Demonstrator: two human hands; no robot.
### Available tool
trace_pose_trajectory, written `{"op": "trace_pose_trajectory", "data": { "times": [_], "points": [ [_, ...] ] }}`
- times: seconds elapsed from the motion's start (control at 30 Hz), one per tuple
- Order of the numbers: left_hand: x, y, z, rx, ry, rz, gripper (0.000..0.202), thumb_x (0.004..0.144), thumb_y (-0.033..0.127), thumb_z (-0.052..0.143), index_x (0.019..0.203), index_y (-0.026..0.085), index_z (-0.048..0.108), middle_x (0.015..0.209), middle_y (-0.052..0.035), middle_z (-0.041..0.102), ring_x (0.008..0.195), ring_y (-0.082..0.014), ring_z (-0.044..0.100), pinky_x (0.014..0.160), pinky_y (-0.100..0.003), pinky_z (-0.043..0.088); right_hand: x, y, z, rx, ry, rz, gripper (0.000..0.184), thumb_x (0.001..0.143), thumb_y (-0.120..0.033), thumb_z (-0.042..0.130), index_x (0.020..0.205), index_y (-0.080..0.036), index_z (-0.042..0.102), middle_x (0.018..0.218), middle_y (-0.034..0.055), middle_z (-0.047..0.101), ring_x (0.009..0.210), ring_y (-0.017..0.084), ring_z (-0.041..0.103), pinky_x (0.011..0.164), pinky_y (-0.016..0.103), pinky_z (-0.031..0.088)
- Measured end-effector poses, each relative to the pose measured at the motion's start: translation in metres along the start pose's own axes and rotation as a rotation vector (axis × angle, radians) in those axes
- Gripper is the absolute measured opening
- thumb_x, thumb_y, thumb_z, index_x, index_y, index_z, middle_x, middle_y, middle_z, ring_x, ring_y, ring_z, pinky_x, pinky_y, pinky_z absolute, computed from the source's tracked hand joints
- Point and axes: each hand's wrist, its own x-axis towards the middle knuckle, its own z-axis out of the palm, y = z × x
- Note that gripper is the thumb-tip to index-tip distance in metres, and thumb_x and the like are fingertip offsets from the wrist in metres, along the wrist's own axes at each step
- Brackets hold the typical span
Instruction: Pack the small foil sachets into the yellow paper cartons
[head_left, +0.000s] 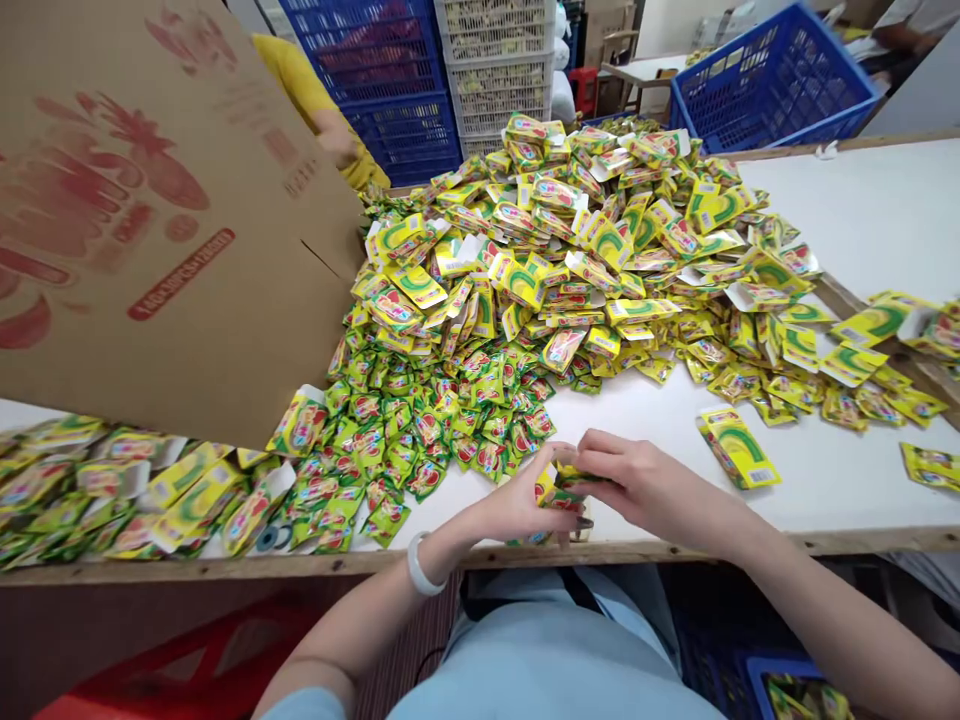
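Close to the table's front edge, my left hand (525, 497) is wrapped round a small yellow candy box (546, 484). My right hand (626, 475) meets it from the other side, its fingers pinched at the box's end on a small candy packet (571, 474), partly hidden by the fingers. Just beyond my hands lies a heap of green candy packets (427, 430). A flat yellow-green box (739, 448) rests on the white table to the right of my right hand.
A big pile of yellow candy boxes (555, 250) covers the table's middle. At left stands a large cardboard carton (225, 230), with a person's yellow sleeve (300, 80) behind it. A blue crate (772, 85) tilts at the back right. Yellow packets (795, 390) lie at right.
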Motion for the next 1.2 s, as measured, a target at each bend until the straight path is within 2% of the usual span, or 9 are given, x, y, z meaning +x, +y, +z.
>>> {"op": "trace_pose_trajectory", "data": {
  "times": [0.17, 0.37, 0.6, 0.77, 0.87, 1.0, 1.07, 1.13, 1.2],
  "points": [
    [0.003, -0.002, -0.002, 0.049, -0.093, -0.036, 0.072, 0.068, 0.02, 0.075, 0.128, 0.021, 0.035, 0.076, 0.0059, 0.058, 0.062, -0.0118, 0.056, 0.059, -0.025, 0.046, -0.013, 0.002, -0.003, 0.112, -0.044, 0.111, 0.019, 0.096, -0.015, 0.05, 0.113, -0.021, 0.056, 0.098, 0.0042, 0.066, 0.09, 0.015, 0.065, 0.077, 0.025, 0.05],
    [0.012, -0.003, -0.005, 0.095, -0.171, -0.015, 0.041, 0.065, 0.017, 0.072, 0.1, 0.018, 0.049, 0.073, 0.0053, 0.054, 0.064, -0.01, 0.05, 0.06, -0.024, 0.043, -0.019, 0.011, 0.028, 0.187, 0.148, 0.107, 0.01, 0.095, -0.018, 0.049, 0.098, -0.018, 0.058, 0.09, 0.004, 0.065, 0.078, 0.013, 0.061, 0.069, 0.024, 0.048],
    [0.013, -0.007, -0.001, 0.14, -0.233, -0.053, 0.087, 0.068, 0.014, 0.07, 0.14, 0.023, 0.021, 0.081, 0.0061, 0.054, 0.071, -0.0121, 0.053, 0.065, -0.025, 0.043, -0.02, 0.012, 0.013, 0.29, -0.026, 0.062, 0.026, 0.099, -0.025, 0.047, 0.088, -0.018, 0.069, 0.091, 0.0056, 0.067, 0.084, 0.015, 0.062, 0.074, 0.025, 0.047],
    [0.022, -0.004, 0.007, 0.123, -0.278, -0.104, 0.085, 0.068, 0.012, 0.066, 0.14, 0.024, 0.021, 0.084, 0.0056, 0.056, 0.072, -0.012, 0.056, 0.068, -0.026, 0.046, -0.035, 0.014, 0.031, 0.438, 0.087, 0.317, 0.03, 0.095, -0.036, 0.054, 0.077, -0.018, 0.07, 0.057, -0.0028, 0.059, 0.049, 0.009, 0.055, 0.051, 0.02, 0.042],
    [0.033, -0.002, 0.011, 0.147, -0.258, -0.094, 0.085, 0.072, 0.014, 0.064, 0.141, 0.024, 0.015, 0.085, 0.0044, 0.059, 0.072, -0.0119, 0.057, 0.068, -0.026, 0.046, -0.05, 0.018, 0.045, 0.496, 0.194, 0.396, 0.035, 0.098, -0.041, 0.047, 0.094, -0.017, 0.072, 0.073, 0.0004, 0.066, 0.045, 0.007, 0.053, 0.046, 0.018, 0.043],
    [0.054, -0.003, 0.027, 0.296, -0.395, -0.071, 0.089, 0.073, 0.018, 0.067, 0.144, 0.021, 0.013, 0.103, -0.0037, 0.062, 0.079, -0.0142, 0.062, 0.07, -0.027, 0.048, -0.072, 0.023, 0.049, 0.531, 0.14, 0.362, 0.032, 0.097, -0.041, 0.05, 0.1, -0.019, 0.073, 0.098, 0.0064, 0.068, 0.058, 0.008, 0.059, 0.051, 0.019, 0.049],
    [0.068, 0.001, 0.036, 0.367, -0.464, 0.004, 0.098, 0.073, 0.024, 0.071, 0.148, 0.021, 0.008, 0.123, -0.011, 0.059, 0.096, -0.019, 0.064, 0.081, -0.032, 0.05, -0.091, 0.031, 0.035, 0.461, 0.237, 0.356, 0.032, 0.095, -0.042, 0.053, 0.09, -0.019, 0.074, 0.094, 0.0069, 0.068, 0.066, 0.012, 0.062, 0.055, 0.022, 0.051],
    [0.089, 0.01, 0.039, 0.507, -0.468, 0.15, 0.106, 0.073, 0.033, 0.075, 0.152, 0.022, 0.005, 0.143, -0.0161, 0.048, 0.121, -0.0254, 0.056, 0.1, -0.039, 0.046, -0.121, 0.046, 0.006, 0.298, 0.512, 0.448, 0.032, 0.093, -0.046, 0.055, 0.088, -0.02, 0.073, 0.094, 0.0076, 0.068, 0.067, 0.014, 0.063, 0.054, 0.025, 0.051],
    [0.112, 0.019, 0.03, 0.751, -0.352, 0.327, 0.095, 0.077, 0.036, 0.073, 0.153, 0.021, 0.017, 0.154, -0.0158, 0.037, 0.138, -0.0282, 0.041, 0.114, -0.042, 0.034, -0.155, 0.069, -0.035, -0.003, 0.845, 0.637, 0.034, 0.093, -0.049, 0.054, 0.1, -0.02, 0.069, 0.102, 0.0105, 0.068, 0.062, 0.015, 0.061, 0.048, 0.027, 0.047]
  ]
}}
